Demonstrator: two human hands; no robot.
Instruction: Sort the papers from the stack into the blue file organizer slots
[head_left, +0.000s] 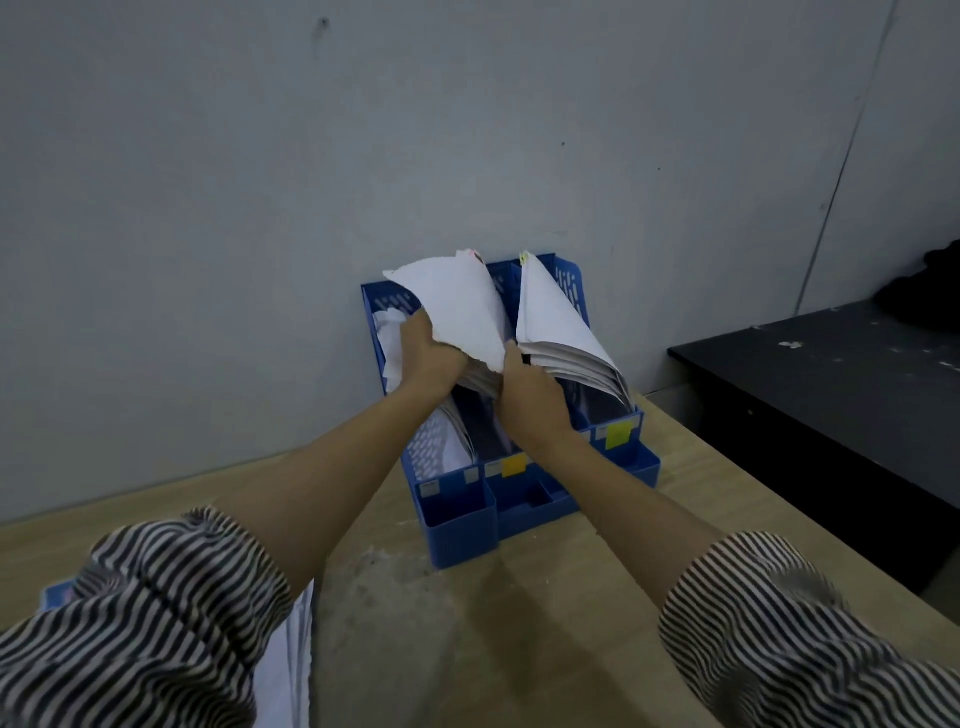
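Hands (467, 374) part papers (457, 306) in organizer (457, 525).

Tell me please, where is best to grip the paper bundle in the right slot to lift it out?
Probably grip the paper bundle at its near lower edge, where the sheets fan out beside the right hand, coming from above and the front; the blue file organizer walls block both sides.

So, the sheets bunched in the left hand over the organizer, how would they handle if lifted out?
Likely floppy: the sheets already curl and fan above the left hand. Probably light, since that one hand gathers them. They may crease or tear; the lower edge looks ragged. The right hand rests at the middle slot of the blue organizer.
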